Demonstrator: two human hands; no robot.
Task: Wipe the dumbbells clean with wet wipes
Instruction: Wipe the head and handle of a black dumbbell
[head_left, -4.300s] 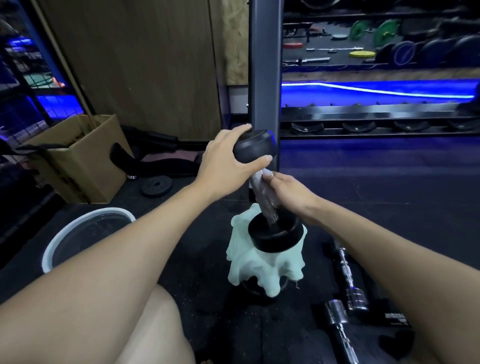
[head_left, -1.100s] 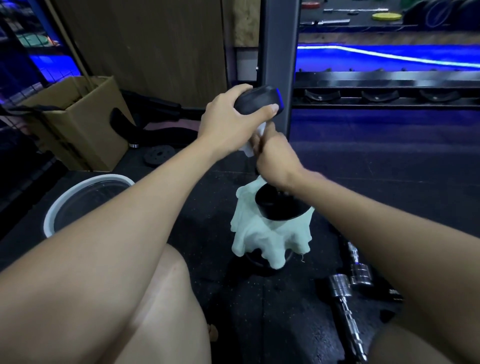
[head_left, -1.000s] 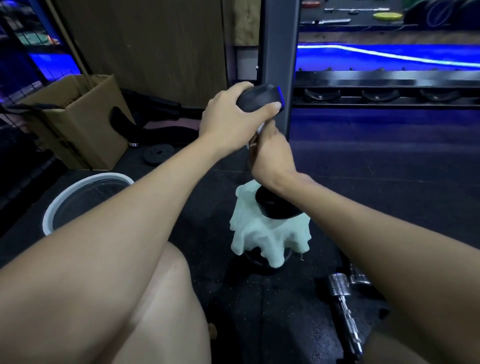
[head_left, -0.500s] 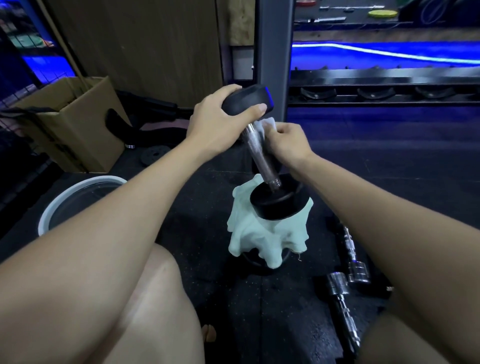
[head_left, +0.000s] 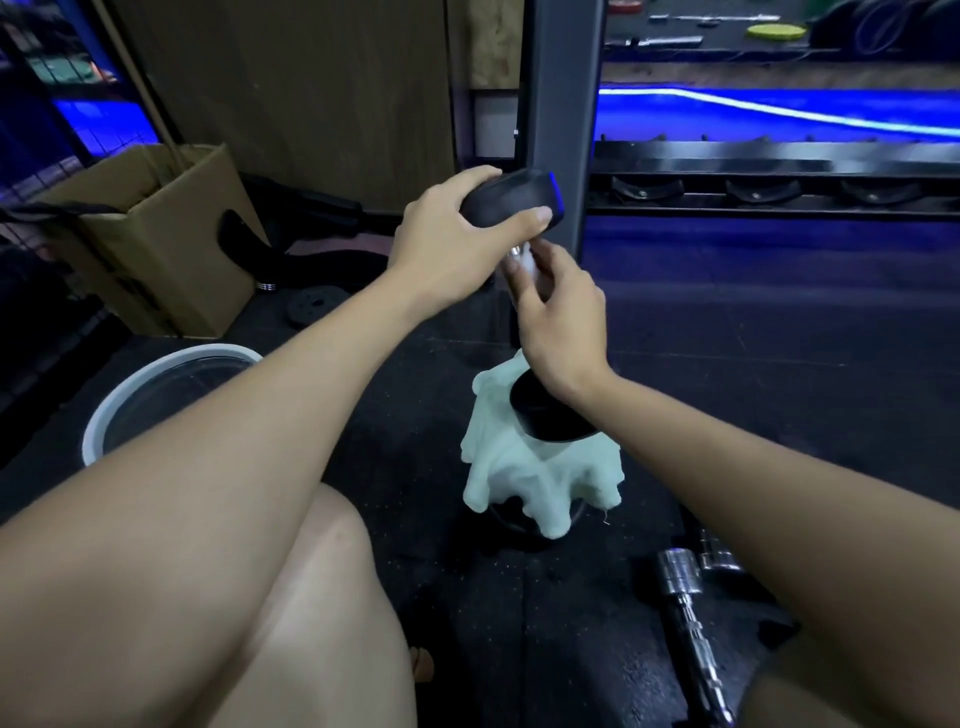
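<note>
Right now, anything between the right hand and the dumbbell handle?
Only the wipe, as intended: the right hand wraps it round the handle of the dumbbell. The left hand grips the top head, clear of the handle.

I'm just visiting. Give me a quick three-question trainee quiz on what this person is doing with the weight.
1. True or false: the left hand grips the dumbbell's top head.
2. What does the right hand hold against the handle? A) wet wipe B) brush C) sponge
3. What does the dumbbell's lower head rest on?

Key: 1 true; 2 A; 3 a pale cloth draped over something dark.
</note>
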